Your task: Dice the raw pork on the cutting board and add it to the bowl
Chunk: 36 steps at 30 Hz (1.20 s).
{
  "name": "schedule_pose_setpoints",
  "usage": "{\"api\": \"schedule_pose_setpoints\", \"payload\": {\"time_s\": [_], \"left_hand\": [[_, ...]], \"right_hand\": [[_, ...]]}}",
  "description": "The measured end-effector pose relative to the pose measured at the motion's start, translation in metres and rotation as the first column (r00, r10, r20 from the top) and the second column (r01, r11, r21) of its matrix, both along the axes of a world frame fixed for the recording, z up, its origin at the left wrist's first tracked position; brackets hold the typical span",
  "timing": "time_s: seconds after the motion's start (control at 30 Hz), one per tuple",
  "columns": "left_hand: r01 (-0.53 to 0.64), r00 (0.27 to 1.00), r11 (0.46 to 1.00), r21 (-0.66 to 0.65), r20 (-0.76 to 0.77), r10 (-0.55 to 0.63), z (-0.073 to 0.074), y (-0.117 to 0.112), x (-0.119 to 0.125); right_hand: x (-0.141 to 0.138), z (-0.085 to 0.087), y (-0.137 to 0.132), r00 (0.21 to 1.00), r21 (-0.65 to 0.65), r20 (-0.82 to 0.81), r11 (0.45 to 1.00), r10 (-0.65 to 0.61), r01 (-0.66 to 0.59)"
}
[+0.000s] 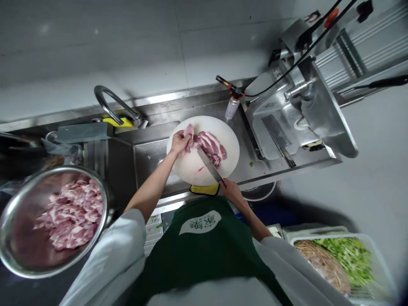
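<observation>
A round white cutting board (188,170) lies across the steel sink counter. On its left part, my left hand (180,142) is closed on a slice of raw meat (189,132), lifted at one end. Beside it rests a larger piece of raw meat (212,145), partly cut into slabs. My right hand (230,190) grips the handle of a knife (211,165), whose blade slants up and left over the board, its tip near the meat. A small red scrap lies left of the blade.
A steel bowl (19,265) of cut meat stands at left. A curved faucet (111,104) rises behind the sink. A torch canister (232,107), a meat slicer (331,114) and another knife (279,138) are at right. A white basket (379,255) of greens sits lower right.
</observation>
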<state>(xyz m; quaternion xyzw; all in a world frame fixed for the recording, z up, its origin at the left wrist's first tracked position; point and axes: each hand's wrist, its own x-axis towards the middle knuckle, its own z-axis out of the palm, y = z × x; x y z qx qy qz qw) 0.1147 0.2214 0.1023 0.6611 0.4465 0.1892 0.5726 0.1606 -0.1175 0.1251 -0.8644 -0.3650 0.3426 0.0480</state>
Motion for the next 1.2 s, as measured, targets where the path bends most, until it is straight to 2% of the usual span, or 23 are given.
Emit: {"api": "schedule_pose_setpoints", "payload": {"time_s": [0.07, 0.13, 0.17, 0.23, 0.3, 0.37, 0.43, 0.5, 0.57, 0.63, 0.67, 0.7, 0.77, 0.83, 0.9, 0.97, 1.07, 1.13, 1.2], "left_hand": [[0.014, 0.999, 0.988, 0.153, -0.034, -0.008, 0.005, 0.022, 0.011], [0.107, 0.973, 0.948, 0.299, -0.227, -0.038, 0.005, 0.032, 0.000], [0.188, 0.932, 0.922, 0.338, -0.358, -0.059, 0.003, 0.030, -0.012], [0.400, 0.793, 0.845, 0.355, -0.597, -0.125, -0.003, 0.015, -0.042], [0.494, 0.678, 0.784, 0.376, -0.732, -0.076, -0.011, -0.012, -0.070], [0.526, 0.608, 0.785, 0.327, -0.790, -0.078, -0.016, -0.040, -0.089], [0.510, 0.595, 0.822, 0.252, -0.794, -0.125, -0.020, -0.064, -0.101], [0.450, 0.661, 0.868, 0.207, -0.732, -0.168, -0.023, -0.083, -0.113], [0.312, 0.810, 0.924, 0.222, -0.570, -0.137, -0.028, -0.097, -0.129], [0.061, 0.950, 0.979, 0.197, -0.313, 0.004, -0.034, -0.109, -0.145], [-0.070, 0.979, 0.989, 0.131, -0.182, 0.094, -0.037, -0.114, -0.153], [-0.179, 0.981, 0.983, 0.035, -0.072, 0.182, -0.041, -0.119, -0.159], [-0.314, 0.943, 0.933, -0.175, 0.055, 0.328, -0.047, -0.127, -0.166], [-0.382, 0.894, 0.867, -0.321, 0.107, 0.434, -0.051, -0.133, -0.169], [-0.437, 0.843, 0.805, -0.401, 0.130, 0.522, -0.054, -0.135, -0.169], [-0.461, 0.810, 0.767, -0.447, 0.142, 0.569, -0.056, -0.136, -0.169], [-0.465, 0.793, 0.750, -0.471, 0.156, 0.589, -0.057, -0.135, -0.170], [-0.478, 0.782, 0.741, -0.471, 0.155, 0.603, -0.058, -0.134, -0.172], [-0.496, 0.774, 0.731, -0.469, 0.143, 0.617, -0.059, -0.133, -0.174]], "right_hand": [[0.002, 0.001, -0.003, 1.000, 0.006, -0.014, 1.000, 0.003, -0.003], [0.004, 0.002, -0.010, 0.998, 0.068, -0.062, 0.997, 0.032, -0.028], [0.005, 0.003, -0.014, 0.994, 0.115, -0.094, 0.992, 0.057, -0.046], [0.006, 0.002, -0.021, 0.986, 0.169, -0.140, 0.983, 0.092, -0.067], [0.004, 0.002, -0.025, 0.989, 0.126, -0.131, 0.990, 0.074, -0.057], [0.002, 0.003, -0.024, 0.996, 0.044, -0.078, 0.998, 0.039, -0.036], [-0.001, 0.007, -0.018, 0.999, 0.005, -0.020, 0.999, 0.043, -0.043], [-0.004, 0.011, -0.008, 0.997, -0.003, 0.021, 0.997, 0.077, -0.077], [-0.006, 0.016, 0.006, 0.993, -0.012, 0.043, 0.994, 0.112, -0.112], [-0.005, 0.021, 0.024, 0.988, -0.019, 0.059, 0.989, 0.145, -0.144], [-0.004, 0.025, 0.034, 0.984, -0.015, 0.073, 0.987, 0.163, -0.163], [-0.002, 0.030, 0.046, 0.979, -0.003, 0.090, 0.983, 0.185, -0.185], [0.002, 0.040, 0.072, 0.965, 0.052, 0.138, 0.971, 0.225, -0.233], [0.003, 0.050, 0.097, 0.950, 0.141, 0.201, 0.953, 0.238, -0.269], [-0.003, 0.055, 0.116, 0.940, 0.234, 0.257, 0.930, 0.222, -0.284], [-0.014, 0.049, 0.127, 0.934, 0.265, 0.271, 0.915, 0.234, -0.306], [-0.024, 0.027, 0.129, 0.921, 0.126, 0.199, 0.923, 0.335, -0.363], [-0.018, 0.013, 0.127, 0.914, 0.038, 0.152, 0.922, 0.376, -0.386], [-0.002, 0.006, 0.126, 0.910, 0.036, 0.140, 0.916, 0.391, -0.399]]}}
